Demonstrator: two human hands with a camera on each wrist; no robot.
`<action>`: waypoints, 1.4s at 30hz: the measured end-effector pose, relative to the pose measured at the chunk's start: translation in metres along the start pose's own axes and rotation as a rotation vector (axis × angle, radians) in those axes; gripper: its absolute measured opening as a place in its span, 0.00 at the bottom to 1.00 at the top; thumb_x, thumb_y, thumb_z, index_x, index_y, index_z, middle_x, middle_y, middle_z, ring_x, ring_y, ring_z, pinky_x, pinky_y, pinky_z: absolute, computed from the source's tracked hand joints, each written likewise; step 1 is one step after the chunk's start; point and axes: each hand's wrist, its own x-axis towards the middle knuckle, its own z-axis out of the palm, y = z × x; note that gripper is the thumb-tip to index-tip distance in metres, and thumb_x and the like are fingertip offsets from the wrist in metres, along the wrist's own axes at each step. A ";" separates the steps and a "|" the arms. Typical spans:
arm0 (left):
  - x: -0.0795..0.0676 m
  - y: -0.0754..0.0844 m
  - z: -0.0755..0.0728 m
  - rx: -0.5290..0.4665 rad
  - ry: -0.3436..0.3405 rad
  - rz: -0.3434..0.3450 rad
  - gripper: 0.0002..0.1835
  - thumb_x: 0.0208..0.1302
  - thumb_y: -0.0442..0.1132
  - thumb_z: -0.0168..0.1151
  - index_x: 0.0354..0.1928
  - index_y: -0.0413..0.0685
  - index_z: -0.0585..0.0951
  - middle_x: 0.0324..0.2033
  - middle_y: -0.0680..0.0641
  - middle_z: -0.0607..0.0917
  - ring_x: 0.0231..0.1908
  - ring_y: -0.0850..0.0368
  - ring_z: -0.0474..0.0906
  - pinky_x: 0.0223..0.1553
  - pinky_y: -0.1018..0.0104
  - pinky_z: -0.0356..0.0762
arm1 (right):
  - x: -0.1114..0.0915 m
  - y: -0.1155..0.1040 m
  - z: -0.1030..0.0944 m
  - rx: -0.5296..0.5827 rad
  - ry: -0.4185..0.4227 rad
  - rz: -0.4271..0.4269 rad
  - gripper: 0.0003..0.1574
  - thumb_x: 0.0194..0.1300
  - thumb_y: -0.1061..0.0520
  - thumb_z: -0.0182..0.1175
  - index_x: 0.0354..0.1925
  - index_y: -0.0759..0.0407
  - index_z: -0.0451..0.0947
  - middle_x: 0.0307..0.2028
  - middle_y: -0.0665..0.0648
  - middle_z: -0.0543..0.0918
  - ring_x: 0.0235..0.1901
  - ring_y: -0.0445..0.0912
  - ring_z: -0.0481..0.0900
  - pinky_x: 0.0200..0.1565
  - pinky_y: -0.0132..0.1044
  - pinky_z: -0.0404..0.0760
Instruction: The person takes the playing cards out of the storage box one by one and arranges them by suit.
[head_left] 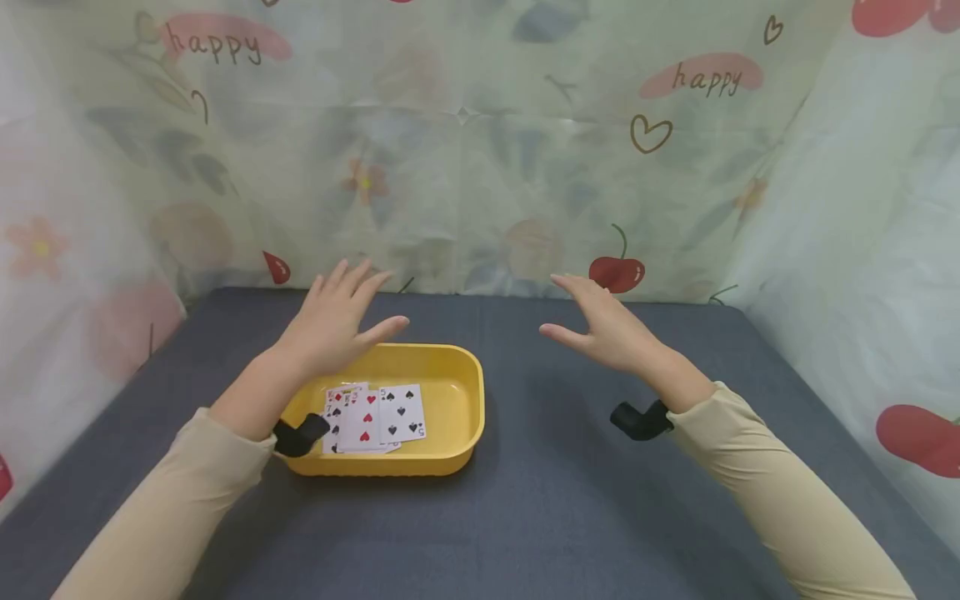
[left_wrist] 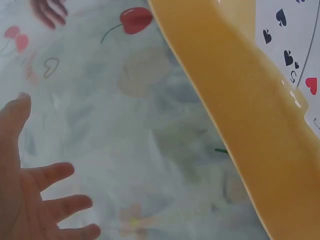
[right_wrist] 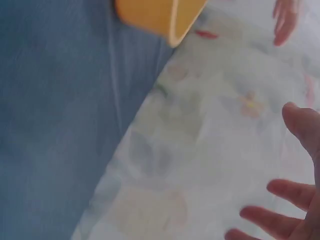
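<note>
My left hand (head_left: pixel 327 323) hovers over the back left part of a yellow plastic basin (head_left: pixel 453 417), its fingers spread and holding nothing. Several playing cards (head_left: pixel 401 413) lie overlapped in the left half of the basin; a five of spades and a three of hearts are on top. Part of the basin's left side is hidden behind my left forearm and wrist camera. To the right of the basin, my right hand (head_left: pixel 607 327) is held in the air above the table, fingers extended, touching nothing. The left wrist view shows the basin wall (left_wrist: pixel 225 100) close up beside the left hand.
A dark grey cloth-covered table (head_left: pixel 540 517) lies under the basin. Behind it hangs a pale curtain (head_left: pixel 465 192) printed with cherries, hearts and flowers, with more of it at both sides. Black wrist cameras (head_left: pixel 641 421) jut inward from both sleeves.
</note>
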 end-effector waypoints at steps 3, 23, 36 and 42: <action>-0.007 -0.008 -0.005 -0.063 -0.030 -0.005 0.40 0.65 0.66 0.42 0.71 0.51 0.55 0.72 0.39 0.52 0.72 0.36 0.39 0.67 0.37 0.38 | 0.001 -0.007 0.005 0.087 -0.034 -0.053 0.43 0.63 0.43 0.59 0.69 0.56 0.56 0.68 0.59 0.62 0.68 0.55 0.60 0.65 0.54 0.60; -0.056 -0.084 0.016 -0.397 -0.084 -0.156 0.35 0.70 0.59 0.43 0.68 0.42 0.58 0.66 0.33 0.63 0.65 0.32 0.57 0.61 0.35 0.56 | 0.040 -0.060 0.057 0.504 -0.284 -0.183 0.26 0.63 0.54 0.60 0.58 0.57 0.70 0.56 0.60 0.77 0.55 0.49 0.76 0.57 0.42 0.74; -0.066 -0.106 0.049 -0.519 -0.038 -0.167 0.30 0.71 0.51 0.44 0.67 0.40 0.60 0.64 0.31 0.65 0.59 0.32 0.68 0.52 0.43 0.72 | 0.075 -0.090 0.083 0.488 -0.425 -0.184 0.26 0.62 0.55 0.61 0.57 0.58 0.71 0.55 0.61 0.78 0.53 0.47 0.78 0.55 0.34 0.75; -0.066 -0.110 0.061 -0.537 -0.039 -0.173 0.29 0.70 0.51 0.47 0.67 0.42 0.61 0.63 0.31 0.65 0.57 0.32 0.70 0.46 0.52 0.77 | 0.087 -0.100 0.096 0.462 -0.497 -0.155 0.29 0.61 0.55 0.62 0.60 0.60 0.69 0.55 0.60 0.77 0.55 0.48 0.77 0.54 0.33 0.75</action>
